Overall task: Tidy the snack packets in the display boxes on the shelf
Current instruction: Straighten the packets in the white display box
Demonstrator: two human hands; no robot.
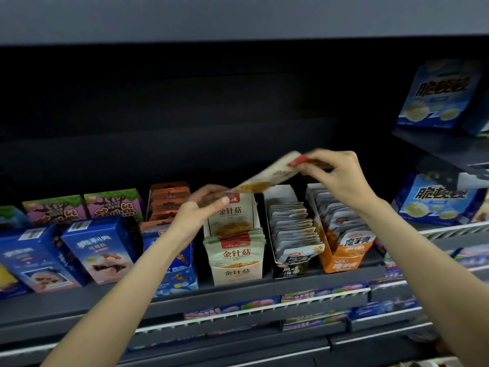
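i have one packet [270, 174] up in the air between both hands, above the cream display box [234, 250] it seems to belong to. my right hand [336, 176] pinches its red top edge between thumb and fingertips, and my left hand [205, 201] pinches the lower end, down by the upright back card of that box. so the packet's long axis runs on a slant, high on the right and low on the left, and it shows nearly edge on, blurred, so i cannot read its face.

what matters for the next move is that the row of matching packets [235, 239] stands upright straight below my left hand, near the front of the box, with an open slot behind it and in front of the back card. the left end is already nearest that slot. i judge i must swing the right end up until the packet stands upright, red edge on top, then lower it in behind the row.

to the right stand a black box [289, 263] and an orange box [341, 256], each with its own leaning row, untouched for now on the shelf [291, 283].
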